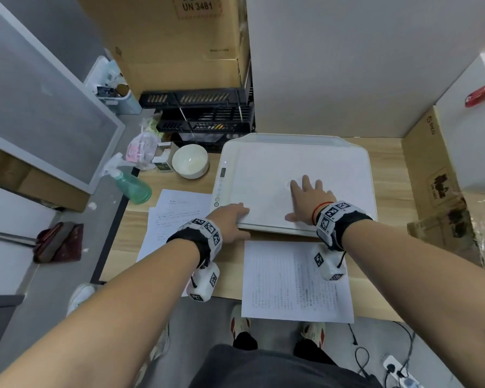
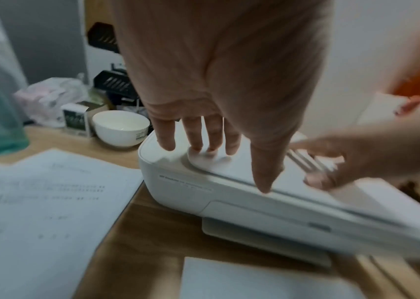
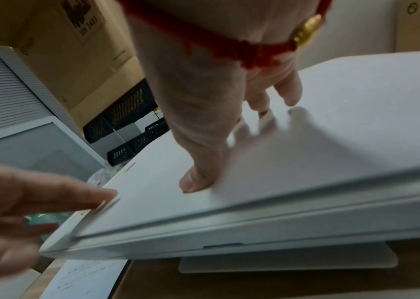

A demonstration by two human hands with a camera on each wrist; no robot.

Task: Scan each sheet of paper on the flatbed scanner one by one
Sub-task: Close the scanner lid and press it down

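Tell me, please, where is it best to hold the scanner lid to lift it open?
Take the lid by its front edge, from the near side. It lies flat, its far edge toward the wall, probably the hinge. The left hand already touches the front left corner.

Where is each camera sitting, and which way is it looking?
Head: up on the person's head, looking down at the scanner, the desk and paper sheets; both forearms, the left hand, the right hand and shoes show.
Left wrist: under the left wrist, looking along the fingers at the scanner's front left corner and a white bowl.
Right wrist: under the right wrist, looking along the flat fingers across the lid.
Shared: all three show the scanner and both hands.
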